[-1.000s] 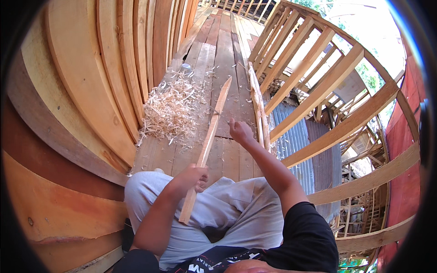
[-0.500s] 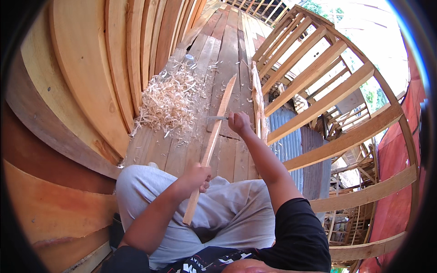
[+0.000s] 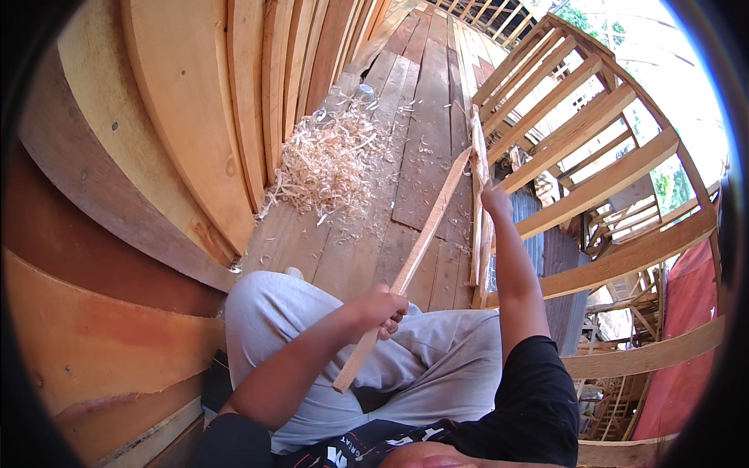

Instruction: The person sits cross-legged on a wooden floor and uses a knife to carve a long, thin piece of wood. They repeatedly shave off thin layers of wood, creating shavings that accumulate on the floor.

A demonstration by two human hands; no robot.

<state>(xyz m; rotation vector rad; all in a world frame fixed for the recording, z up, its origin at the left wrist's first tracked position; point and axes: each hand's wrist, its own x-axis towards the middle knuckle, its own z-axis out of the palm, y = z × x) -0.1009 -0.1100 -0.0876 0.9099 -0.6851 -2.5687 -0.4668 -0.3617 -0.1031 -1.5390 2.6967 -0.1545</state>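
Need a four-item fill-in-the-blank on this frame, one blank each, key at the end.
1. The left hand grips a long strip made of ____.
2. In the picture, the heap of curled shavings lies to the ____ of the strip.
3. The hand nearer the slatted railing is the ____ one.
4. The colour of the person's trousers is ____.

Missing words: wood; left; right; grey.

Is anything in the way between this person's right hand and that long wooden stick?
Nothing visible blocks it. In the picture, the pale rough-edged timber shows between the right hand and the stick, but seems to lie lower, at the edge of the floor.
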